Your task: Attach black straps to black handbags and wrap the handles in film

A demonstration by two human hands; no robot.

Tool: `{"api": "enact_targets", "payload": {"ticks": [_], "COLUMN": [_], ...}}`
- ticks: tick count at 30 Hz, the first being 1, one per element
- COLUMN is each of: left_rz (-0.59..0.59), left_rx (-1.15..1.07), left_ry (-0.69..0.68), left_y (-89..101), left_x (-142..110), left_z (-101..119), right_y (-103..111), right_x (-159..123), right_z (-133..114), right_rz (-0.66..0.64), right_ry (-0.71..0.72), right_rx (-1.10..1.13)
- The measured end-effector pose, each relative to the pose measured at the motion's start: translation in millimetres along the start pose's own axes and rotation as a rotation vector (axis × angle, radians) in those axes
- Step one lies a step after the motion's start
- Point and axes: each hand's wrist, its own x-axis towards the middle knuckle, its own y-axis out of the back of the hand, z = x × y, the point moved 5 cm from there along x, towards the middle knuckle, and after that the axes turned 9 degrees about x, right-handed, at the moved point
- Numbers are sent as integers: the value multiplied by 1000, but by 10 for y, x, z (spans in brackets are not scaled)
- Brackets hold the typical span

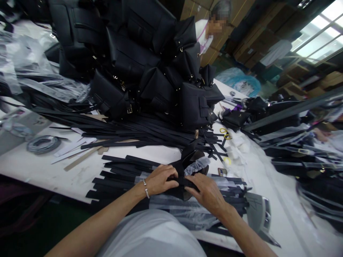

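Observation:
In front of my body, my left hand and my right hand meet over a black strap. Fingers and thumb of each hand pinch it, one hand at either side of a short visible stretch. The strap belongs to or lies against a dark looped piece just beyond my fingers, with a crinkled clear plastic wrap on it. How these parts join is hidden by my hands. Beneath them, black strips lie side by side, partly covered by clear plastic sheeting.
Black handbags are heaped at the back of the white table. A coil of grey cord lies left, yellow-handled scissors right of centre. A grey metal device stands right of my right hand. Another person is behind the heap.

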Motion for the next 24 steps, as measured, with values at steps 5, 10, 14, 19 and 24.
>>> {"api": "enact_targets", "payload": {"ticks": [5,10,14,19,24], "left_rz": [-26,-54,-85,30,-36], "left_rx": [-250,-428,-536,-310,-232], "left_ry": [129,286,396,425,383], "left_y": [-138,-258,-334,-266,-229], "left_x": [47,35,-6,-63,-60], "left_z": [-21,-79,-129,-157,-116], "right_y": [-12,-245,-384,-415,-409], "right_x": [-2,29,85,122,127], "right_z": [68,182,208,208,209], "right_rz": [-77,-333,-404,-422,-435], "right_ry": [-277,-673,-852,-882,-917], "right_rx": [316,867,1146,1259,1294]}}
